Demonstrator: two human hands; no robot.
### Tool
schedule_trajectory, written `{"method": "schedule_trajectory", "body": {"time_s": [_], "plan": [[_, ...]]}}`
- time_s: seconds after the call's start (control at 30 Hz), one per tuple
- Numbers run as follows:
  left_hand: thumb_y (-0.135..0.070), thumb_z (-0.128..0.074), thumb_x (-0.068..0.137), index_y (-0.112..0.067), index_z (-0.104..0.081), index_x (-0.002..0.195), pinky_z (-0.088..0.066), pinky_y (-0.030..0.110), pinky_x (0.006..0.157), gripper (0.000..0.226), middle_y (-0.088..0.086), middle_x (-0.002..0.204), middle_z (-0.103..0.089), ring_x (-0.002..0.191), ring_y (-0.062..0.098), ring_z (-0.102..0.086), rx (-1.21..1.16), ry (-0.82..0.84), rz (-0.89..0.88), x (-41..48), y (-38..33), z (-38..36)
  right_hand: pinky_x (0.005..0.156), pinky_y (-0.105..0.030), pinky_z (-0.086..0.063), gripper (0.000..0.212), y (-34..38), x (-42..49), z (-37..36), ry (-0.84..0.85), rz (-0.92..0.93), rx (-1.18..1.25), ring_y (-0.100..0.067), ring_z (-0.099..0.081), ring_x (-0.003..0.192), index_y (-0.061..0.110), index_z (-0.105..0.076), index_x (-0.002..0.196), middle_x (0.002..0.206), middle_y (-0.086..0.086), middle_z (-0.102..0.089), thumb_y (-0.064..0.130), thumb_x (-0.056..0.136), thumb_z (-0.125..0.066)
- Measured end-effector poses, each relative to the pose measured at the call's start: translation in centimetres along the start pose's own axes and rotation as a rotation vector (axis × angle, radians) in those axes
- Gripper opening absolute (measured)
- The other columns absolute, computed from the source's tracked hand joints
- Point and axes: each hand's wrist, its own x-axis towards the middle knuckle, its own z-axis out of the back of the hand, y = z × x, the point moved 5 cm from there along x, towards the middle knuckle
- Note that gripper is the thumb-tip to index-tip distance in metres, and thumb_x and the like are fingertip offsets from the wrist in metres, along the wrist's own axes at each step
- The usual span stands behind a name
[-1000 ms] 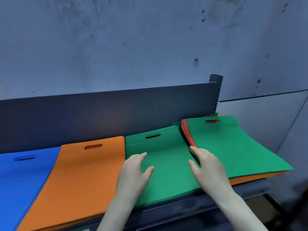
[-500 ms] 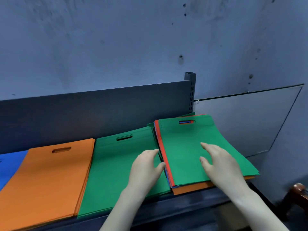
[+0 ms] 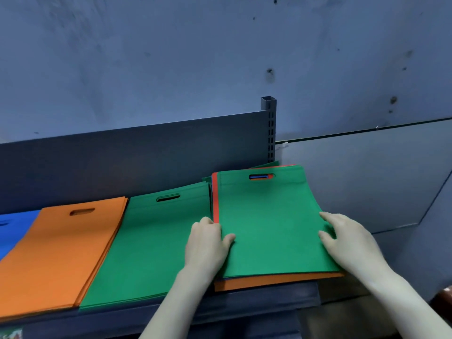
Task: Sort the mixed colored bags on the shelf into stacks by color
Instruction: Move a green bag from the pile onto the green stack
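At the shelf's right end lies a mixed pile whose top piece is a green bag [image 3: 269,228]; red, blue and orange edges show beneath it. My left hand [image 3: 208,243] pinches that bag's left edge, thumb on top and fingers curled at the side. On the bag's right edge rests my right hand [image 3: 347,241], its fingers loosely spread. To the left are a sorted green stack [image 3: 151,245], an orange stack [image 3: 63,253] and a blue stack [image 3: 12,231], the last cut off by the frame.
The dark shelf [image 3: 244,307] has a low back panel [image 3: 122,162] and a slotted corner post [image 3: 269,128] against a grey wall. A brown object [image 3: 444,297] shows at the lower right, below the shelf.
Both hands moved right from the sorted green stack onto the mixed pile. My left hand took hold of the top green bag's left edge; my right hand slid to its right edge.
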Motion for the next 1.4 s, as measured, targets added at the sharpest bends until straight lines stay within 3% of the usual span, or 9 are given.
{"method": "schedule_trajectory", "body": {"time_s": [0.23,0.37,0.5,0.6,0.7,0.83,0.97,1.27,1.4], "plan": [[-0.042,-0.051,0.094,-0.006,-0.066,0.097,-0.044,0.039,0.087,0.04,0.01,0.107,-0.058,0.105,0.03,-0.049,0.083,-0.033,0.043,0.9,-1.9,-0.4,0.101,-0.032,-0.039,0.054,-2.0,1.3,-0.9,0.065,-0.063,0.108,-0.023,-0.046,0.131,0.015,-0.047,0.14,0.143,-0.002,-0.048,0.022,0.088,-0.061],[-0.036,-0.05,0.094,-0.008,-0.067,0.098,-0.047,0.039,0.084,0.033,0.011,0.104,-0.063,0.102,0.031,-0.057,0.03,-0.052,0.031,1.3,-2.8,-0.7,0.096,-0.036,-0.043,0.055,-3.4,2.2,-0.4,0.076,-0.178,0.31,-0.026,-0.055,0.121,0.016,-0.052,0.134,0.132,-0.007,-0.06,0.015,0.081,-0.067],[-0.033,-0.05,0.094,-0.013,-0.059,0.121,-0.044,0.035,0.092,0.035,0.006,0.115,-0.064,0.111,0.026,-0.056,-0.105,-0.085,0.03,1.7,-3.1,-0.8,0.094,-0.035,-0.044,0.056,-3.9,2.5,-0.7,0.045,-0.218,0.436,-0.024,-0.059,0.115,0.014,-0.055,0.131,0.126,-0.007,-0.063,0.005,0.078,-0.069],[-0.032,-0.052,0.094,-0.016,-0.051,0.135,-0.043,0.033,0.097,0.044,0.004,0.126,-0.06,0.116,0.022,-0.055,-0.198,-0.065,0.043,1.9,-3.0,-1.2,0.077,-0.031,-0.047,0.049,-4.0,2.6,-0.5,0.015,-0.26,0.639,-0.016,-0.064,0.088,0.012,-0.058,0.125,0.107,-0.004,-0.067,-0.002,0.079,-0.068],[-0.035,-0.054,0.092,-0.018,-0.049,0.136,-0.045,0.033,0.095,0.047,0.004,0.128,-0.055,0.114,0.022,-0.056,-0.203,-0.047,0.053,2.0,-2.9,-1.7,0.058,-0.023,-0.046,0.034,-4.1,2.7,-0.6,0.006,-0.254,0.751,-0.002,-0.063,0.064,0.02,-0.06,0.105,0.081,0.011,-0.065,-0.002,0.081,-0.067],[-0.036,-0.053,0.093,-0.016,-0.052,0.132,-0.044,0.033,0.092,0.044,0.006,0.128,-0.051,0.117,0.024,-0.053,-0.182,-0.031,0.073,2.1,-2.5,-1.8,0.068,-0.033,-0.054,0.026,-4.6,2.8,-0.8,-0.005,-0.261,0.734,-0.012,-0.069,0.07,0.023,-0.067,0.087,0.075,0.013,-0.07,0.0,0.077,-0.071],[-0.032,-0.048,0.095,-0.013,-0.06,0.119,-0.048,0.034,0.086,0.033,0.005,0.122,-0.051,0.11,0.025,-0.054,-0.161,-0.006,0.066,2.5,-2.4,-1.6,0.066,-0.034,-0.054,0.026,-4.8,2.9,-1.0,0.007,-0.263,0.705,-0.016,-0.069,0.07,0.027,-0.066,0.073,0.075,0.007,-0.072,0.001,0.077,-0.069],[-0.03,-0.044,0.096,-0.016,-0.062,0.117,-0.05,0.035,0.084,0.031,0.004,0.118,-0.049,0.108,0.026,-0.055,-0.159,-0.001,0.069,2.8,-2.1,-1.7,0.069,-0.037,-0.048,0.007,-5.9,3.3,-0.2,-0.125,-0.217,0.508,-0.03,-0.063,0.083,0.013,-0.069,0.086,0.082,-0.005,-0.07,0.01,0.081,-0.067],[-0.044,-0.043,0.096,-0.02,-0.06,0.12,-0.047,0.034,0.084,0.038,0.002,0.121,-0.048,0.11,0.024,-0.055,-0.141,0.013,0.068,2.7,-2.4,-1.8,0.059,-0.028,-0.04,0.011,-5.7,2.8,0.7,-0.192,-0.162,0.634,-0.017,-0.06,0.075,0.013,-0.065,0.089,0.08,-0.001,-0.066,0.003,0.085,-0.063]]}}
